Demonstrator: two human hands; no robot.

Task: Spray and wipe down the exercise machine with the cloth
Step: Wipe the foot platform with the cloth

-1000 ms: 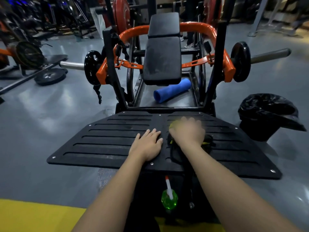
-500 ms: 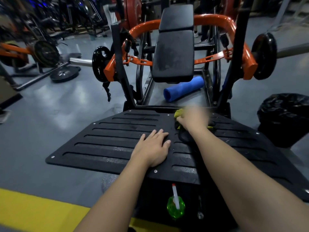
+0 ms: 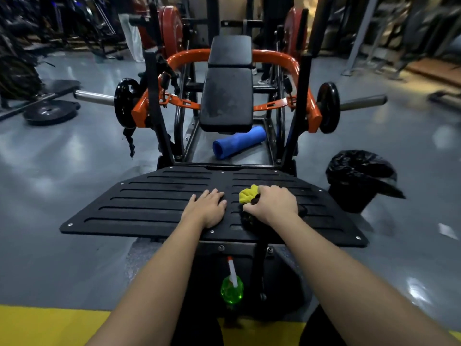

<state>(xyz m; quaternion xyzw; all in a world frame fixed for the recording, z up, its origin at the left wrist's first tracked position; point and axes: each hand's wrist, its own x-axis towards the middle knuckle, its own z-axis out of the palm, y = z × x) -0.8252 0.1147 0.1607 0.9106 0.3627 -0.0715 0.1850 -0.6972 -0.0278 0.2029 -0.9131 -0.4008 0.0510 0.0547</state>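
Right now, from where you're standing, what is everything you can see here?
footplate: one, black, centre foreground
cloth: one, yellow, on the footplate
spray bottle: one, green, below the footplate's near edge
foam roll: one, blue, beneath the pads
pads: two, black, behind the footplate
frame: one, orange, curving round the pads
bin: one, black-bagged, floor at right
weight plate: one, black, floor at far left
left hand: one, flat on the footplate
right hand: one, gripping the cloth

The left hand (image 3: 207, 208) rests flat on the black footplate (image 3: 149, 208), fingers straight. Just beside it, at 3 o'clock, the right hand (image 3: 274, 206) grips the yellow cloth (image 3: 247, 194) against the footplate. Around the footplate: green spray bottle (image 3: 232, 289) at 6 o'clock, blue roll (image 3: 238, 145) at 12 o'clock, black bin (image 3: 359, 181) at 3 o'clock.
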